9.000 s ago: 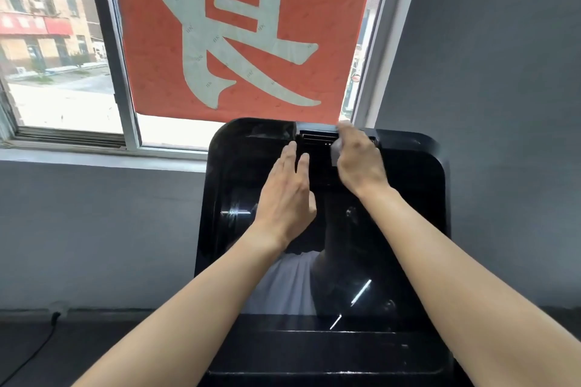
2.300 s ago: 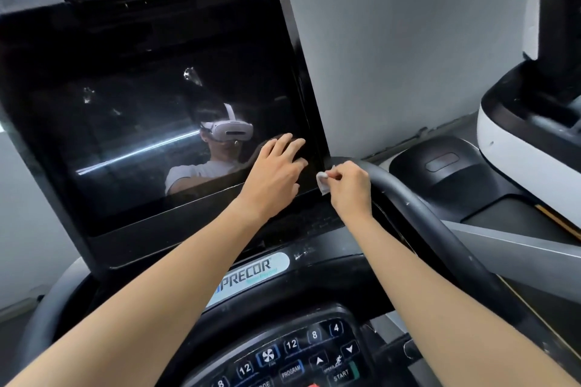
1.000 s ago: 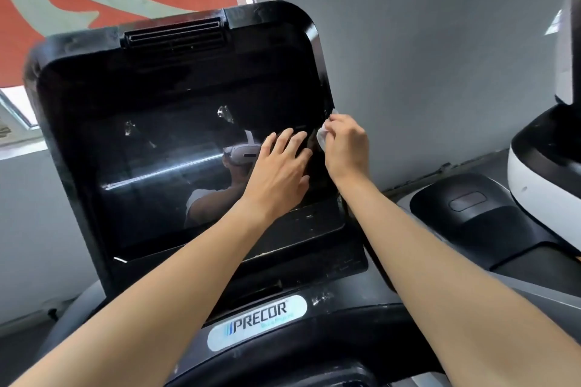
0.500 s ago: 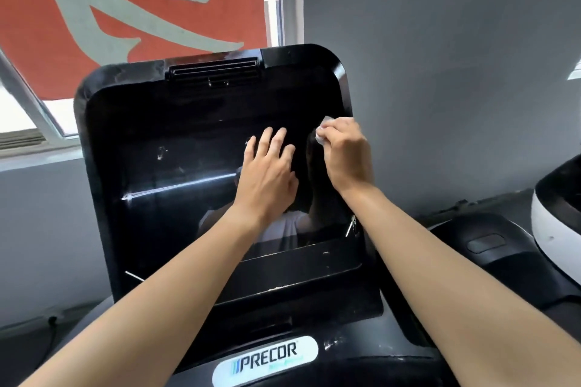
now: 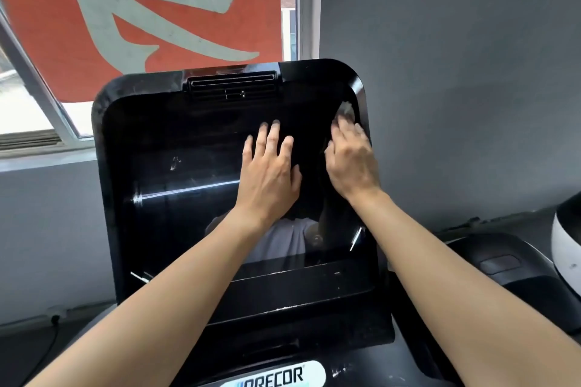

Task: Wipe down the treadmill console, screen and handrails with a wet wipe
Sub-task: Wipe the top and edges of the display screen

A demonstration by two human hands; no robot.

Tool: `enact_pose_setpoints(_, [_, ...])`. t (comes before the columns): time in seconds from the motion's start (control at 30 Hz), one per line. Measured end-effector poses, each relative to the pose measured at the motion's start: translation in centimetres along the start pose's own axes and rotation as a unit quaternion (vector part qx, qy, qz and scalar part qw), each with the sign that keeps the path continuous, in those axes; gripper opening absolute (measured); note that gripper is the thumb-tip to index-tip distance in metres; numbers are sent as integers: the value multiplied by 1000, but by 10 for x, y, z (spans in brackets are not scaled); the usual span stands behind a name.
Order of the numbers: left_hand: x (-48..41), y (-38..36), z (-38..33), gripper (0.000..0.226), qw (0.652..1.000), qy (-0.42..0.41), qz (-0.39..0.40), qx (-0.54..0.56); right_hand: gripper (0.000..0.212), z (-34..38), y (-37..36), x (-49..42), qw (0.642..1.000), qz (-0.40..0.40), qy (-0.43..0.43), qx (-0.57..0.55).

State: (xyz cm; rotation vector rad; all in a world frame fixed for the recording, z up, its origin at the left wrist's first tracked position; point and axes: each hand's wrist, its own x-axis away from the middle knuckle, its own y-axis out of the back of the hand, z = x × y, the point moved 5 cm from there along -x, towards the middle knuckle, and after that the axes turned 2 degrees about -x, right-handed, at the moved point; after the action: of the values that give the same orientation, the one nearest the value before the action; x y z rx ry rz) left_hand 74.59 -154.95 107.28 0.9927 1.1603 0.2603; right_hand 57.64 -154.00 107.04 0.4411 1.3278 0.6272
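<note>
My left hand lies flat on the black treadmill screen, fingers straight and slightly spread. Just to its right, my right hand is blurred. Its fingers curl onto a wet wipe, a pale scrap showing just past the fingertips, against the screen's upper right corner. Above my left hand, an air vent sits in the top edge of the console. Below both forearms is a white Precor label. Beyond my hands, a red banner hangs in a window.
</note>
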Motion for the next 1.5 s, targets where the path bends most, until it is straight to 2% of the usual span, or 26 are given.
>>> enact_pose_setpoints(0.1, [-3, 2, 4, 54, 1000, 14, -8, 2, 60, 6, -3, -9, 998, 6, -53, 23])
enact_pose_setpoints(0.17, [-5, 3, 9, 55, 1000, 23, -6, 2, 63, 22, -6, -8, 998, 10, -57, 16])
enact_pose_setpoints(0.3, [-5, 1, 15, 59, 999, 33, 6, 8, 65, 52, -14, 7, 995, 63, 67, -38])
enact_pose_setpoints(0.4, [-5, 2, 14, 58, 999, 33, 9, 12, 63, 47, -13, 5, 991, 73, 109, -22])
enact_pose_setpoints(0.47, [-6, 3, 14, 57, 999, 31, 11, 14, 62, 31, -8, -2, 996, 47, 65, -25])
enact_pose_setpoints(0.6, [-6, 5, 19, 56, 1000, 23, 16, 13, 59, 13, -3, -9, 993, -21, -94, -61])
enact_pose_setpoints(0.67, [-6, 6, 21, 55, 999, 15, 16, 22, 60, 27, -7, -9, 990, -19, -113, -83])
enact_pose_setpoints(0.73, [-6, 7, 24, 56, 999, 8, 20, 32, 59, 51, -12, -9, 992, 5, -68, -103])
enact_pose_setpoints(0.83, [-4, 10, 34, 57, 999, 13, 20, 45, 55, 88, -24, -3, 991, 47, 58, -110])
enact_pose_setpoints(0.93, [4, 17, 53, 53, 998, 35, 14, 45, 51, 92, -24, -5, 988, 58, 94, -107])
enact_pose_setpoints(1.0, [11, 21, 69, 51, 998, 54, 9, 31, 52, 84, -18, -8, 994, 28, 55, -94])
enact_pose_setpoints(1.1, [19, 28, 93, 53, 995, 95, 5, 19, 55, 85, -15, -9, 993, -30, -56, -95])
enact_pose_setpoints(1.2, [27, 33, 115, 55, 993, 122, 6, 10, 55, 111, -25, -9, 987, -40, -88, -127])
enact_pose_setpoints(1.3, [35, 37, 132, 57, 990, 143, 9, 6, 54, 149, -34, -6, 992, 2, 4, -129])
enact_pose_setpoints(1.4, [40, 37, 144, 58, 987, 159, 16, 6, 53, 183, -40, -1, 981, 55, 111, -151])
enact_pose_setpoints(1.5, [42, 36, 148, 58, 987, 157, 26, 5, 51, 187, -42, -5, 976, 74, 160, -126])
